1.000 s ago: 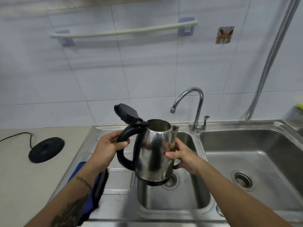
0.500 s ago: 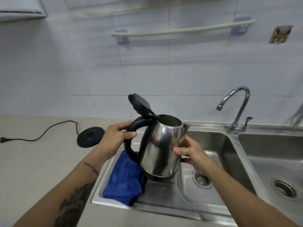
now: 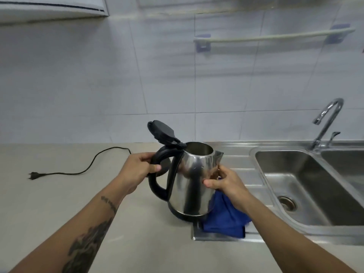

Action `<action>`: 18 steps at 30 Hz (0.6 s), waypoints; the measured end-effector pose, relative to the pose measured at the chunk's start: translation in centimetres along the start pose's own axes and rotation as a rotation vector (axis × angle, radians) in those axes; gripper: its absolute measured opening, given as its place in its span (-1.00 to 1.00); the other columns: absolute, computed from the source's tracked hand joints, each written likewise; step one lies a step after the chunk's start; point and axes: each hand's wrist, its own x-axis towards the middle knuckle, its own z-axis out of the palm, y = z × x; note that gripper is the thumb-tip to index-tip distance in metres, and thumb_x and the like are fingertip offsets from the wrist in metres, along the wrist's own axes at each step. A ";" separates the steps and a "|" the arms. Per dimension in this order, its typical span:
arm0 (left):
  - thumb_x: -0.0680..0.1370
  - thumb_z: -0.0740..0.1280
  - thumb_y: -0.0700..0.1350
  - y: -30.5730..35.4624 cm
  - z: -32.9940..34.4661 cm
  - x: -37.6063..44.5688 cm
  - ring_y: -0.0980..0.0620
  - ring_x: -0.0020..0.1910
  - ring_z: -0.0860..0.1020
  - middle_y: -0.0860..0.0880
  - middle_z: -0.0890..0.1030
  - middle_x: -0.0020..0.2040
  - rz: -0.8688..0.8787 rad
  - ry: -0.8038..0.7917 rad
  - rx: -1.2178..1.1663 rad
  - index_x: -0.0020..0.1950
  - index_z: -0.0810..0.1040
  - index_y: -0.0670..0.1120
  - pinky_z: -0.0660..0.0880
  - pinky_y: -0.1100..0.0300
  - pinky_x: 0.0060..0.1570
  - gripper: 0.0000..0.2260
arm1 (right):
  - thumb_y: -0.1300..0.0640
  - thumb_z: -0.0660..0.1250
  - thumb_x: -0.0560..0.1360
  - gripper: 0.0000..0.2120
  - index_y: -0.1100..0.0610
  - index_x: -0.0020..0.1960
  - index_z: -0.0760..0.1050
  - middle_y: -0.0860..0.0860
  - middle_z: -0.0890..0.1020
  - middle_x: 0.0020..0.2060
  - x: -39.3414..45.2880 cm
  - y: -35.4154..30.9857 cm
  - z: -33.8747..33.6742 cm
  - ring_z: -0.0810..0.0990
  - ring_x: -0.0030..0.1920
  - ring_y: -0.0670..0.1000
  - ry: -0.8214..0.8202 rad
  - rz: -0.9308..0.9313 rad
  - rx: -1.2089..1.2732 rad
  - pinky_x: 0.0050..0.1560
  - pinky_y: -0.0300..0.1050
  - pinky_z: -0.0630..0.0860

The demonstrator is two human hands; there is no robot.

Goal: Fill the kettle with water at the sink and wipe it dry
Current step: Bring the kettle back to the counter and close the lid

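I hold a steel kettle [image 3: 192,184] upright above the counter, at the left end of the sink's drainboard. Its black lid [image 3: 162,133] stands open. My left hand [image 3: 137,170] grips the black handle. My right hand [image 3: 224,183] presses against the kettle's right side, below the spout. A blue cloth [image 3: 224,219] lies on the drainboard under and behind my right wrist, partly hidden by the kettle. The kettle's black base is almost wholly hidden behind the handle and my left hand. The tap [image 3: 328,119] stands at the far right.
The double steel sink [image 3: 295,174] fills the right side, with a drain [image 3: 286,202] in the near basin. A black power cord with a plug [image 3: 34,175] trails over the beige counter [image 3: 59,203] at left. A towel rail [image 3: 275,36] hangs on the tiled wall.
The kettle has travelled left, from over the sink basin to above the counter's edge by the drainboard. Both hands kept their hold. The view has swung left with it.
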 end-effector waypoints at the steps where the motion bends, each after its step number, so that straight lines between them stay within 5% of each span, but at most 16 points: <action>1: 0.43 0.37 -0.47 -0.4 -1.1 0.0 -0.01 -0.13 0.69 -0.02 0.74 -0.15 -0.003 0.003 -0.010 0.02 0.66 -0.05 0.57 0.09 0.03 -0.65 | 0.29 0.59 0.29 -0.70 0.09 -0.04 0.61 -0.03 0.70 -0.18 0.1 0.1 1.2 0.67 -0.04 0.03 0.005 0.004 -0.014 0.03 -0.04 0.60; 7: 0.42 0.36 -0.50 -3.6 -5.3 0.0 0.02 -0.15 0.64 0.04 0.71 -0.24 -0.036 0.088 -0.056 -0.03 0.66 -0.05 0.52 0.06 0.16 -0.63 | 0.33 0.59 0.31 -0.70 0.10 -0.07 0.57 -0.06 0.71 -0.20 0.7 0.6 6.3 0.69 -0.04 0.00 -0.001 0.013 -0.114 0.07 -0.04 0.59; 12: 0.39 0.38 -0.49 -6.1 -7.7 0.0 -0.08 -0.07 0.62 -0.12 0.70 -0.09 -0.064 0.148 -0.071 -0.06 0.68 -0.07 0.51 -0.08 0.24 -0.66 | 0.26 0.62 0.21 -0.63 0.03 -0.08 0.57 -0.05 0.74 -0.15 1.6 1.2 9.0 0.70 0.09 0.09 -0.008 0.014 -0.164 0.23 0.13 0.59; 18: 0.38 0.39 -0.48 -7.6 -9.2 0.5 -0.05 -0.08 0.62 -0.08 0.70 -0.11 -0.051 0.183 -0.092 -0.06 0.69 -0.05 0.51 -0.05 0.24 -0.65 | 0.33 0.60 0.28 -0.62 0.04 -0.03 0.56 -0.01 0.73 -0.12 2.2 1.6 10.8 0.71 0.06 0.09 -0.009 0.015 -0.169 0.22 0.05 0.60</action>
